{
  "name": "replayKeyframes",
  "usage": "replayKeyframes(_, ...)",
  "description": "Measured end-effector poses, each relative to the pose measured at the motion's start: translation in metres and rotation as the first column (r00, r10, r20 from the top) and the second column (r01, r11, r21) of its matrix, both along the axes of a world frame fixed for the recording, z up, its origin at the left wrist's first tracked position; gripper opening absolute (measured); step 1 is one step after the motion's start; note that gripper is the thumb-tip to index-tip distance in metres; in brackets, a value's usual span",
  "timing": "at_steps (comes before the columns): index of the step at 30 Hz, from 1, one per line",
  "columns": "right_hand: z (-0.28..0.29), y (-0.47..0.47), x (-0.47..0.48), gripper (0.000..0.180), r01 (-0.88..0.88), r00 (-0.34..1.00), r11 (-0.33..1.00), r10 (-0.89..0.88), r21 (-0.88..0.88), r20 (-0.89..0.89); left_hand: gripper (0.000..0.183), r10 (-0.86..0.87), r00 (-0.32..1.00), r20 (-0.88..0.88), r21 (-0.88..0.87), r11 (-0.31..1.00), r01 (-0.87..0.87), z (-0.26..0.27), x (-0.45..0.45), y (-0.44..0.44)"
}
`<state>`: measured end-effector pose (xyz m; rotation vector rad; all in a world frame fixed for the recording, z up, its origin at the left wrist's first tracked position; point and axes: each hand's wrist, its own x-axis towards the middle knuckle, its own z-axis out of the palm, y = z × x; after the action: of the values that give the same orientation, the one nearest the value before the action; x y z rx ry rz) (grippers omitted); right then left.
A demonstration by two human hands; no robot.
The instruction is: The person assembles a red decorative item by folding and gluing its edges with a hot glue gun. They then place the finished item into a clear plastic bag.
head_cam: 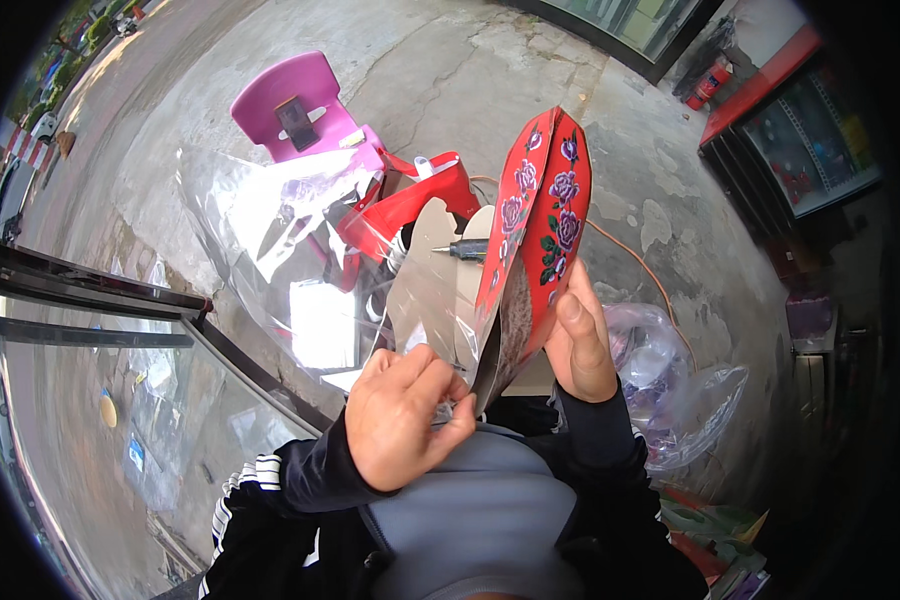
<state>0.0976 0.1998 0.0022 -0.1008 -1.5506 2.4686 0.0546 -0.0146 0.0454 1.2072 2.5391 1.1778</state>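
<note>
My right hand (589, 341) supports a red shoe-like piece (562, 195) from its right side, fingers behind it and thumb along its edge. The piece is pointed at the top, decorated with purple roses and green leaves, and parted along a dark slit with a brown lining. At its lower end, my left hand (412, 416) pinches the edge between thumb and forefinger. Clear plastic film (270, 247) spreads from near that hand. Behind the red piece lie beige sole-shaped sheets (427, 289), with a dark-handled pointed tool (469, 249) across them.
A purple plastic chair (300, 97) holds a dark phone-like device (298, 124). Red strips (409, 210) lie before it. Clear plastic bags (649, 367) are at right on the concrete floor, near an orange cord (645, 266). A glass door frame (255, 382) borders the left.
</note>
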Motion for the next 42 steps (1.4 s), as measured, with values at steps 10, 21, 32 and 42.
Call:
replayKeyframes(10, -0.073, 0.008, 0.060, 0.066, 0.199, 0.867, 0.754, -0.433, 0.627, 0.246, 0.030, -0.359, 0.896, 0.261, -0.046, 0.923, 0.383, -0.039, 0.004, 0.013)
replayKeyframes(21, -0.053, -0.042, 0.113, 0.088, -0.099, 0.868, 0.379, -0.418, 0.920, 0.266, 0.029, 0.347, 0.919, 0.187, 0.129, 0.919, -0.373, 0.014, -0.086, -0.075)
replayKeyframes(32, -0.069, -0.032, 0.110, 0.017, 0.205, 0.845, 0.404, -0.533, 0.892, 0.047, 0.023, 0.684, 0.724, -0.094, 0.085, 0.730, -0.679, -0.008, -0.115, -0.101)
replayKeyframes(42, -0.063, -0.034, 0.111, 0.024, -0.033, 0.974, 0.056, -0.222, 0.998, 0.045, 0.037, 0.801, 0.595, 0.064, 0.127, 0.584, -0.801, 0.000, -0.113, -0.158)
